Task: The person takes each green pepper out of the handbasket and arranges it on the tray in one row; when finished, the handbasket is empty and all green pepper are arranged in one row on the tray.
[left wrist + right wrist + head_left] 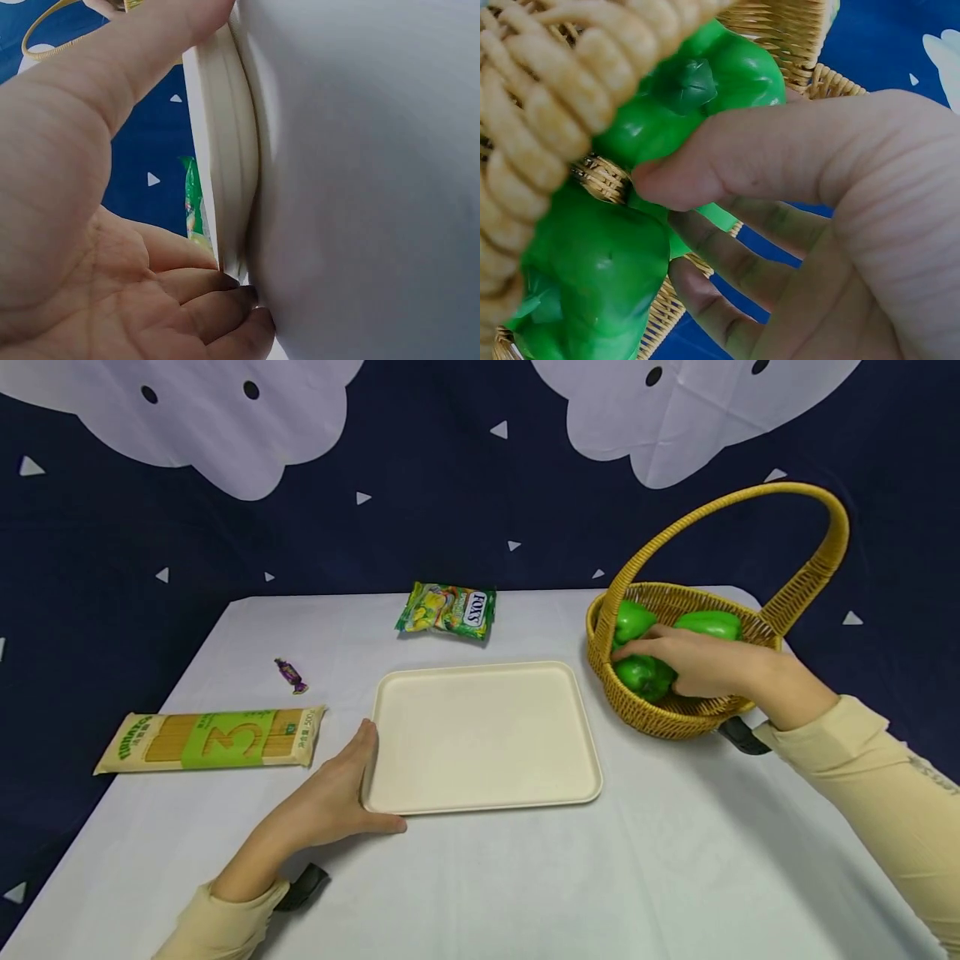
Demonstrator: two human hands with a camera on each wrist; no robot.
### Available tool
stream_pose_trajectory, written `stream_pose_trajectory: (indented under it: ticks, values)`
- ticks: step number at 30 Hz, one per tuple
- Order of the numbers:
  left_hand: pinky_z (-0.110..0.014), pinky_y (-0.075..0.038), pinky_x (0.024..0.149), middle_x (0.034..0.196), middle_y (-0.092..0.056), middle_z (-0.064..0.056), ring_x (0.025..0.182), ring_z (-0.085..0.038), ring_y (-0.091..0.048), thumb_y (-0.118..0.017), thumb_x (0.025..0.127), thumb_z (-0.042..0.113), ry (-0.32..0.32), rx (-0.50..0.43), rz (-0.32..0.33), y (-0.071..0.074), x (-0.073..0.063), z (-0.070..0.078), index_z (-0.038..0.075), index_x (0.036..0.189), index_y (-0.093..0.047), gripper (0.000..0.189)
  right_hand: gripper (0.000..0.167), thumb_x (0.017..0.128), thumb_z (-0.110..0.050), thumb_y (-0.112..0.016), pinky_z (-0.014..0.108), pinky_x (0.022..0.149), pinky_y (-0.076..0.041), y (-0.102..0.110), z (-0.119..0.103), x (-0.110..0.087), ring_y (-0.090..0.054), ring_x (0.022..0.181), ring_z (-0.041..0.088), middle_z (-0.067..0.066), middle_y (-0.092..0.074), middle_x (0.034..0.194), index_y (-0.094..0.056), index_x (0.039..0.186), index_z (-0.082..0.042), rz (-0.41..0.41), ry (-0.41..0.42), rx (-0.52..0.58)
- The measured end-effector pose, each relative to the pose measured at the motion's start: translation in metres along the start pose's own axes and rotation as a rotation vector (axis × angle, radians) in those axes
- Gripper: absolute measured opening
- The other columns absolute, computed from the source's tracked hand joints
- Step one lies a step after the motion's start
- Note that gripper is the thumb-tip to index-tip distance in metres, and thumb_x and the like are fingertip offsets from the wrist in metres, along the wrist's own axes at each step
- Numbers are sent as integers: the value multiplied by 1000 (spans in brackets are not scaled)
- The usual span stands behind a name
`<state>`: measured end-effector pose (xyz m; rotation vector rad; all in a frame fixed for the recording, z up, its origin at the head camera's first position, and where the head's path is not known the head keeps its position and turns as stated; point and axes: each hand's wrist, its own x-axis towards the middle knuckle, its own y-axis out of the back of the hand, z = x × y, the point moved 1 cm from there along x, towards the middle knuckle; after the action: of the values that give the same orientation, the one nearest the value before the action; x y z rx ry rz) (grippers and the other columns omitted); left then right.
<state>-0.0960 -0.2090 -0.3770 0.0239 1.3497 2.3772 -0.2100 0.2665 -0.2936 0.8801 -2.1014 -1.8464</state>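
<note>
At the lower left corner of a cream tray [480, 739], my left hand [330, 797] spreads thumb and fingers along two edges. In the left wrist view its fingertips touch the tray's rim [232, 150]. My right hand [697, 660] reaches into a wicker basket [660, 725] among several green bell peppers [645, 677]. The right wrist view shows the thumb lying against one bell pepper [739, 71], while loosely bent fingers reach the side of another pepper [607, 255]. No pepper is clearly enclosed by these fingers.
A tall handle [806, 489] arches over the basket. Behind the tray lies a green FOX'S bag [448, 610]. On the left are a purple wrapped candy [290, 676] and a pack of noodles [217, 739]. A dark patterned cloth [442, 468] hangs behind the white table [525, 885].
</note>
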Motion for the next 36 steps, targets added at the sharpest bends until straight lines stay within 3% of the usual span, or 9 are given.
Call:
stream_pose_trajectory:
  ticks: [13, 36]
  values:
    - [-65, -27, 127, 173, -17, -35, 162, -51, -21, -96, 72, 57, 10, 12, 19, 1, -1, -4, -12, 166, -13, 144, 90, 73, 28, -66, 65, 96, -56, -2, 3, -1, -65, 119, 44, 32, -56, 144, -63, 149, -20, 14, -20, -20]
    - [-63, -29, 127, 174, -18, -31, 162, -48, -23, -97, 71, 59, 14, 13, 37, 0, 0, -5, -9, 168, -15, 143, 84, 71, 23, -77, 65, 93, -56, -7, 8, 2, -67, 111, 43, 31, -61, 135, -66, 143, -20, 70, 24, -75]
